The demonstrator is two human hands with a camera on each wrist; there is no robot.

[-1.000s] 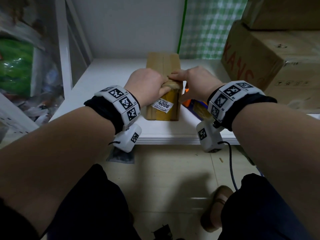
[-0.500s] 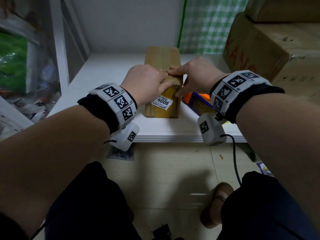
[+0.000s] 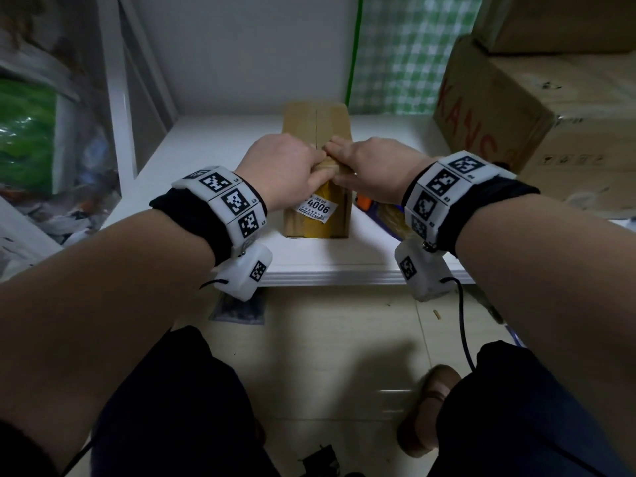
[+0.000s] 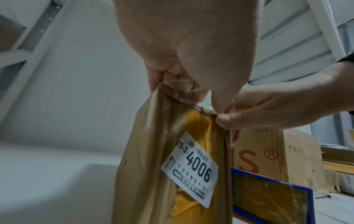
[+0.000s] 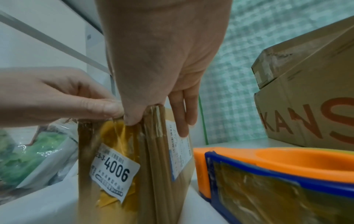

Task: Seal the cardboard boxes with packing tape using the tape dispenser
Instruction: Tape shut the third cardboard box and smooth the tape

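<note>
1. At the centre of the head view, we see the narrow brown cardboard box (image 3: 316,187) on the white shelf (image 3: 213,146), its long axis running away from us.
2. Our left hand (image 3: 280,170) and right hand (image 3: 373,168) curl over its near top edge, thumbs pressing clear packing tape (image 4: 184,94) there.
3. Only the wrist views show the blue and orange tape dispenser (image 5: 268,174), lower right beside the box.

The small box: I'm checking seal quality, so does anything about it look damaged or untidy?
Yes. On the small box the clear tape at the top near edge is wrinkled and bunched. The white 4006 label sits crooked over torn yellow tape.
</note>
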